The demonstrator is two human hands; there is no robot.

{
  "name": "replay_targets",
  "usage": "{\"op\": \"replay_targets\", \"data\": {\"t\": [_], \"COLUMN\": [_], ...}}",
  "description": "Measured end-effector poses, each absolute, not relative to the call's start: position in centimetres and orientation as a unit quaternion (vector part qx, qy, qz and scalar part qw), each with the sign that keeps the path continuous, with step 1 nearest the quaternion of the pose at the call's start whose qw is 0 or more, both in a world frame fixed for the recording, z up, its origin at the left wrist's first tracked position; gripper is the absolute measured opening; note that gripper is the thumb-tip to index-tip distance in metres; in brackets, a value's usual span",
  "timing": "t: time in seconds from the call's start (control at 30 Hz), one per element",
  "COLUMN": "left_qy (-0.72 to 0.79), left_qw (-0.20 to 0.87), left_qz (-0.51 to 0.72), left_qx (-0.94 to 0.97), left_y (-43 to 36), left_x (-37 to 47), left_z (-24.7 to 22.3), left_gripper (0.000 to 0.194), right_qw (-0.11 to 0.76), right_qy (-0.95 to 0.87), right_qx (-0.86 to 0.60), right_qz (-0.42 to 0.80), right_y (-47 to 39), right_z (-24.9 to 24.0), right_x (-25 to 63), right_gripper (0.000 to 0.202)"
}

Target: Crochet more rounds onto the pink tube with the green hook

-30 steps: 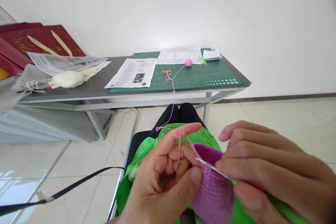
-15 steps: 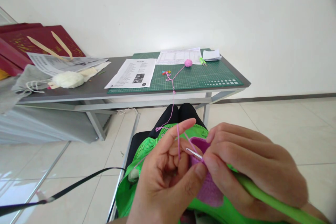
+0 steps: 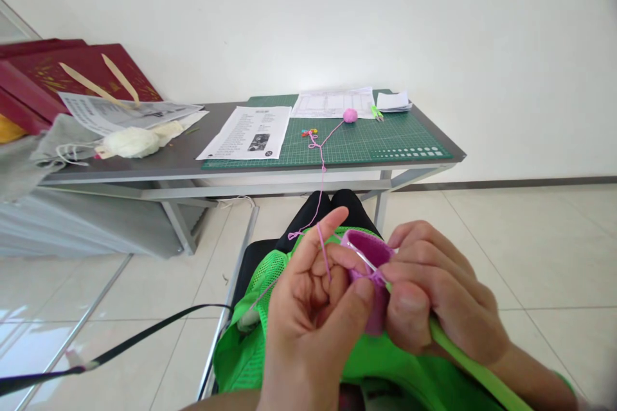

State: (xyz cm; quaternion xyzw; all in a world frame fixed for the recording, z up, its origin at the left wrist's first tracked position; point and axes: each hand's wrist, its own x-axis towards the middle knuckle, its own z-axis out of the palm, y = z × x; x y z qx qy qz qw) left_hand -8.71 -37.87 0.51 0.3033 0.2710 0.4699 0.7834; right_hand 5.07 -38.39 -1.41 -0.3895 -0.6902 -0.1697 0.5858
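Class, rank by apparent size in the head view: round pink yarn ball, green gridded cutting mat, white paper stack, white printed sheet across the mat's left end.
Largest: green cutting mat
White printed sheet
White paper stack
Smallest: pink yarn ball

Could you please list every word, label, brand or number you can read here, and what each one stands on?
None can be read with certainty.
Sheet with the dark picture: printed lines, too small.
Sheet at the back: faint print, too small.
Sheet by the dark red bag: print too blurred.
Dark red bag: gold marks, no legible words.
Green crochet hook: no lettering visible.
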Motion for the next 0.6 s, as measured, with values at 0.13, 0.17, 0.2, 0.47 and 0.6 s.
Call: {"op": "replay_targets", "data": {"t": [0.13, 0.17, 0.2, 0.47, 0.6], "left_qy": [0.248, 0.252, 0.26, 0.259, 0.246], "left_qw": [0.845, 0.852, 0.857, 0.887, 0.876], "left_qz": [0.382, 0.361, 0.341, 0.275, 0.284], "left_qx": [0.28, 0.284, 0.287, 0.267, 0.301], "left_y": [-36.8, -36.7, -36.6, -36.3, -36.3], "left_x": [-9.9, -10.1, -10.3, -10.7, -10.6], "left_z": [1.4, 1.6, 1.9, 2.5, 2.2], "left_gripper": [0.041, 0.041, 0.042, 0.049, 0.045], "right_qw": [0.539, 0.529, 0.522, 0.463, 0.49], "right_qy": [-0.735, -0.742, -0.747, -0.77, -0.743], "right_qx": [-0.395, -0.4, -0.402, -0.428, -0.447], "right_qz": [-0.113, -0.1, -0.089, -0.101, -0.088], "right_y": [-38.9, -39.2, -39.5, -40.8, -41.4], "right_z": [-0.4, 0.1, 0.6, 3.1, 3.3], "right_x": [5.8, 6.0, 6.2, 7.1, 7.5], "right_gripper": [0.032, 0.032, 0.032, 0.057, 0.055]}}
